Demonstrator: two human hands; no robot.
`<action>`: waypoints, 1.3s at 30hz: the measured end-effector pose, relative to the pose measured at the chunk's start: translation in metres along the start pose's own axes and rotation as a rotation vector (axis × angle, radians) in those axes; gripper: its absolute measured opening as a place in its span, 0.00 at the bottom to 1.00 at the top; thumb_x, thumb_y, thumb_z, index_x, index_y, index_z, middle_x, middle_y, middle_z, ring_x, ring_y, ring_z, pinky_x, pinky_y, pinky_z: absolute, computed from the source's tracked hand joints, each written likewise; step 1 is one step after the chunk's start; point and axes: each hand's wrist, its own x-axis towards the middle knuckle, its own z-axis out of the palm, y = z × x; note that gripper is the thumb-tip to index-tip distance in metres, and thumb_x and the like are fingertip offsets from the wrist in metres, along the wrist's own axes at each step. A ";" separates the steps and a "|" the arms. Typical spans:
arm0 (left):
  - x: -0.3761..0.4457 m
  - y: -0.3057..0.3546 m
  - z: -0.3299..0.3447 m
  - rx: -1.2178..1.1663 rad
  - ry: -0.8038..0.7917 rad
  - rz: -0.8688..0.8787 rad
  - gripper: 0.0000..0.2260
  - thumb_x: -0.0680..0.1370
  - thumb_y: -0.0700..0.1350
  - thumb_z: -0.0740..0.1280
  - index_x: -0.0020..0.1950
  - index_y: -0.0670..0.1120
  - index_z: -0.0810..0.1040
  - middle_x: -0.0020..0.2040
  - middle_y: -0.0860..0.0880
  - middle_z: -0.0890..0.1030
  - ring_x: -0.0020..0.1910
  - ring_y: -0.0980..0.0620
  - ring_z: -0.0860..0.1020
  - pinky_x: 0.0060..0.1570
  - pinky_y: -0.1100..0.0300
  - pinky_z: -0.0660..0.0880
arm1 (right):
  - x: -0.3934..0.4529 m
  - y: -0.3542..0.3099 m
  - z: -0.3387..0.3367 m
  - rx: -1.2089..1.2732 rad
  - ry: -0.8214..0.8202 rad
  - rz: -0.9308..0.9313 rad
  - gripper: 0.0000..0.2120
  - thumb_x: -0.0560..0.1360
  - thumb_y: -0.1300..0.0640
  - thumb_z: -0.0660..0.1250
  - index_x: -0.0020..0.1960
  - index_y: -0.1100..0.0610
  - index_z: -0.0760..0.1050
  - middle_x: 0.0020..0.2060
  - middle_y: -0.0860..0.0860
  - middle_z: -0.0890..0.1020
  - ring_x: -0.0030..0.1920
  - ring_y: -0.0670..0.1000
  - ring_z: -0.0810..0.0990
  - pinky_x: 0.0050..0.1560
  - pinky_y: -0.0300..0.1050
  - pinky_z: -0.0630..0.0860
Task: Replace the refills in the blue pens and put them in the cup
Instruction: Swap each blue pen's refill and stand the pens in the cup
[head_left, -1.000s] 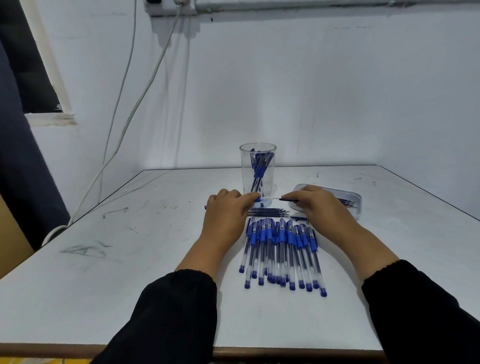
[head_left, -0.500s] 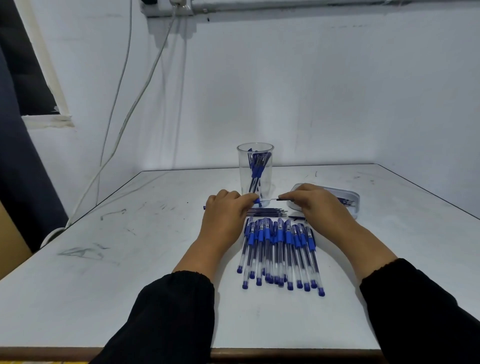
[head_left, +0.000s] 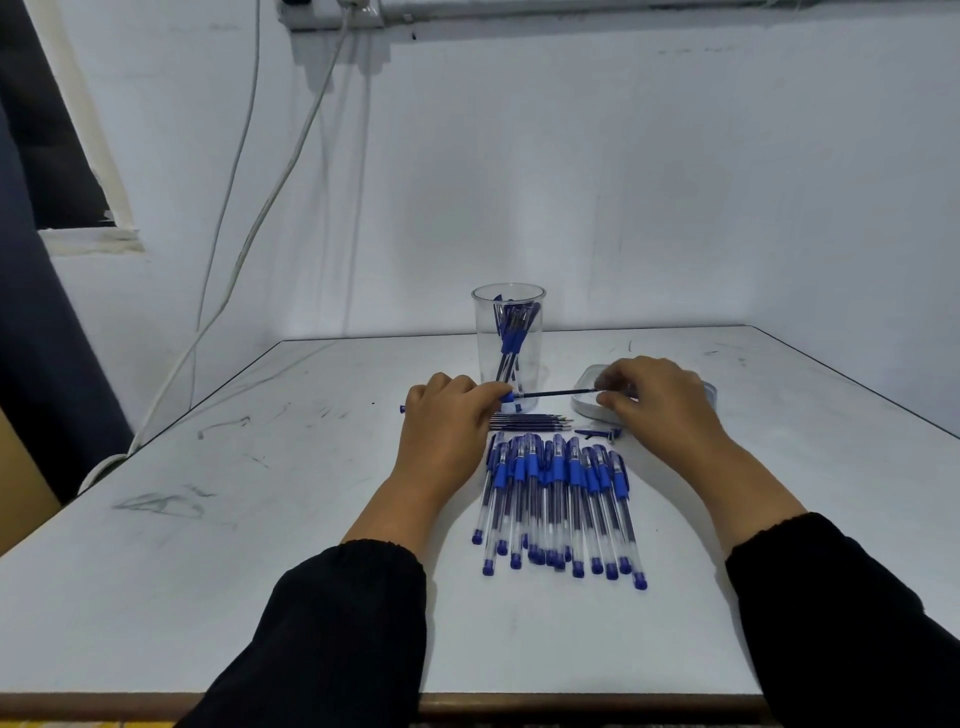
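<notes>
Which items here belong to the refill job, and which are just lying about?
Job: pen gripped by left hand; refill pinched by right hand; row of pens; loose refills; cup; tray.

Lying about: wall cables; table.

A blue pen barrel is gripped at its blue collar end by the left hand, its far end cap seen past the knuckles. A thin dark refill is drawn out level from the barrel toward the right hand, where its tip end is pinched. Just behind the grip, a clear cup stands upright with several blue pens leaned inside. Just below the refill, loose refills lie side by side. Nearer the person, a row of blue pens is laid flat, caps pointing away.
</notes>
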 end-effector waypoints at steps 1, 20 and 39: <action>0.000 0.000 0.000 0.001 -0.003 0.003 0.14 0.82 0.48 0.57 0.65 0.55 0.74 0.51 0.51 0.79 0.54 0.49 0.70 0.54 0.55 0.60 | 0.001 0.001 0.000 0.000 -0.006 0.010 0.04 0.75 0.54 0.68 0.48 0.47 0.80 0.45 0.45 0.81 0.53 0.51 0.78 0.59 0.55 0.70; -0.002 0.012 0.007 -0.099 0.013 0.049 0.10 0.81 0.50 0.60 0.58 0.50 0.77 0.51 0.54 0.81 0.52 0.52 0.72 0.57 0.56 0.61 | 0.002 -0.011 0.016 0.251 -0.164 -0.006 0.14 0.81 0.47 0.58 0.60 0.47 0.79 0.49 0.45 0.82 0.55 0.49 0.78 0.62 0.57 0.71; -0.003 0.010 0.005 -0.076 0.027 0.027 0.10 0.81 0.50 0.60 0.58 0.50 0.77 0.52 0.54 0.80 0.54 0.52 0.72 0.57 0.59 0.59 | 0.002 0.009 0.001 -0.307 -0.205 0.053 0.05 0.73 0.49 0.71 0.48 0.43 0.83 0.45 0.44 0.77 0.58 0.52 0.73 0.54 0.48 0.61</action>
